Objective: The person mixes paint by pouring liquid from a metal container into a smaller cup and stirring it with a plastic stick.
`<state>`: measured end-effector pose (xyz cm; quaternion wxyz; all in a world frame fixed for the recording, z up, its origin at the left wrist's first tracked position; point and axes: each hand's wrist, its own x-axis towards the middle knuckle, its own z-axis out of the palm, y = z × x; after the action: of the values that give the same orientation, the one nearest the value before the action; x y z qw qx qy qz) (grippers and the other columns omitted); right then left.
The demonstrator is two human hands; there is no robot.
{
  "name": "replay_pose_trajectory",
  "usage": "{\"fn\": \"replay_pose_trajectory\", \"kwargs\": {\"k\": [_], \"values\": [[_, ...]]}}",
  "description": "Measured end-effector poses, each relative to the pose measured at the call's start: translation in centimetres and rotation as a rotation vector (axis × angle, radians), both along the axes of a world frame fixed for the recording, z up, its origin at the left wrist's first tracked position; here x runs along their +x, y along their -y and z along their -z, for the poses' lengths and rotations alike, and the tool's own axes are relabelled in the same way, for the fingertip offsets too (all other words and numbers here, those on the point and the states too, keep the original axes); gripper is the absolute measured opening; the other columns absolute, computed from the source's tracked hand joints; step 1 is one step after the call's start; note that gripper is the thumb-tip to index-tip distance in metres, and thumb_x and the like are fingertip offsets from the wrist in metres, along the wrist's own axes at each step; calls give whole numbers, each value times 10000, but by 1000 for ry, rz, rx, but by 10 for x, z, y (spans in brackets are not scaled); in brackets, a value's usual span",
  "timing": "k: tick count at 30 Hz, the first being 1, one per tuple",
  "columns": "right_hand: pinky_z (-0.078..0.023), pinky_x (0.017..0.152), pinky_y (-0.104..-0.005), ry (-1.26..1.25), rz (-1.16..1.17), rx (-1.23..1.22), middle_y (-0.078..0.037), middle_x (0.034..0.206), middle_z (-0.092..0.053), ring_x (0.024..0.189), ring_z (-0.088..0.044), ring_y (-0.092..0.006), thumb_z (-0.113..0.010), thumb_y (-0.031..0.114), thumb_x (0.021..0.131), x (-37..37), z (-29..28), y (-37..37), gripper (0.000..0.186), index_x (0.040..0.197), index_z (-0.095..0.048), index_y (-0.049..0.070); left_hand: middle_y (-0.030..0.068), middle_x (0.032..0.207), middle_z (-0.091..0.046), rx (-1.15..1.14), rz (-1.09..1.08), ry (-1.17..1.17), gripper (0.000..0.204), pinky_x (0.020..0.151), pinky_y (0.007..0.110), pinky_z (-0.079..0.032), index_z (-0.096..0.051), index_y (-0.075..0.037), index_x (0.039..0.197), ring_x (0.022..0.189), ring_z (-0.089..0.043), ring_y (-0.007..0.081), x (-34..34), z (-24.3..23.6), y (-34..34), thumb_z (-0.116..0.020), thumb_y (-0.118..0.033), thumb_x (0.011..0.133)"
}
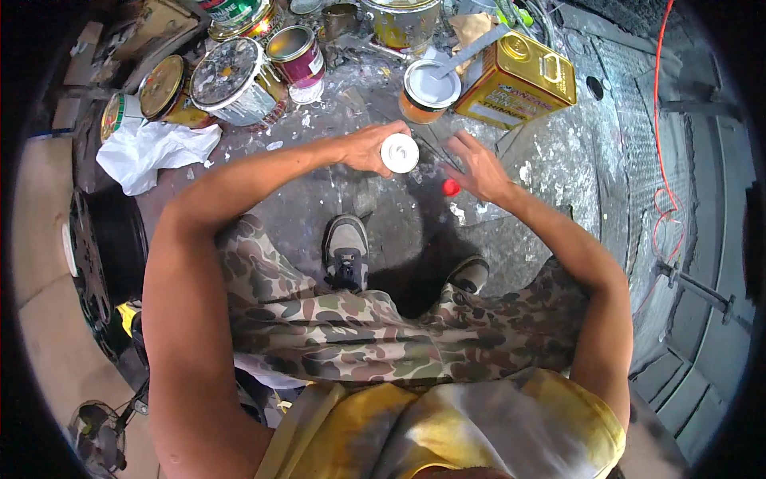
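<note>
The left hand [369,149] grips a white-topped container [400,153] on the near side of an open can [420,111] holding grey paint [427,81] and a stick [474,49], while the blurred right hand [484,172], loosely open, is just beside a red cap [451,188].

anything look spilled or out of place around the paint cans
Yes: white splotches stain the floor, looking like spilled paint. White drips streak the bucket at upper left, and a crumpled white sheet sits untidily beside the cans.

Paint-spattered floor [550,172] | orange paint can [420,111] | gold tin [511,82] | white-streaked bucket [233,84]
</note>
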<state>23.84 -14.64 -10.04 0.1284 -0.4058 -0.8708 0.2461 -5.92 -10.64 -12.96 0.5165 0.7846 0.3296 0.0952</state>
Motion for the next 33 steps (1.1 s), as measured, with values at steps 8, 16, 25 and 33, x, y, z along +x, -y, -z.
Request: {"fn": "replay_pose_trajectory", "kwargs": {"k": [8,16,25,33], "values": [[-553,800,-473,-112,67,25,-132,1015,-650,918,-678,-357,-766,254,893,-54,3,8,277,1090,-704,68,236,1190,-632,239,-165,-229,742,923,530,-523,-410,-53,1239,1142,-611,459,23,-3,14,-870,-182,671],[-574,795,-464,-162,732,-554,-216,844,-749,820,-745,-371,-754,354,855,-78,33,19,320,906,-804,42,313,1195,-544,244,-346,-326,680,879,586,-521,-396,22,1168,1097,-585,533,59,19,42,-834,-222,709],[-515,689,-247,-625,293,-833,45,821,-659,774,-567,-38,-744,105,951,3,65,6,90,974,-705,27,190,1329,-553,343,-82,-10,879,1025,506,-478,-438,-53,1343,1220,-568,407,62,42,31,-919,-378,683],[-576,752,-429,-3,425,-333,-144,849,-731,779,-723,-321,-713,227,904,60,28,3,216,1012,-737,41,301,1176,-597,116,-605,78,747,881,543,-529,-418,-7,1203,1102,-600,488,183,62,54,-889,-236,671]]}}
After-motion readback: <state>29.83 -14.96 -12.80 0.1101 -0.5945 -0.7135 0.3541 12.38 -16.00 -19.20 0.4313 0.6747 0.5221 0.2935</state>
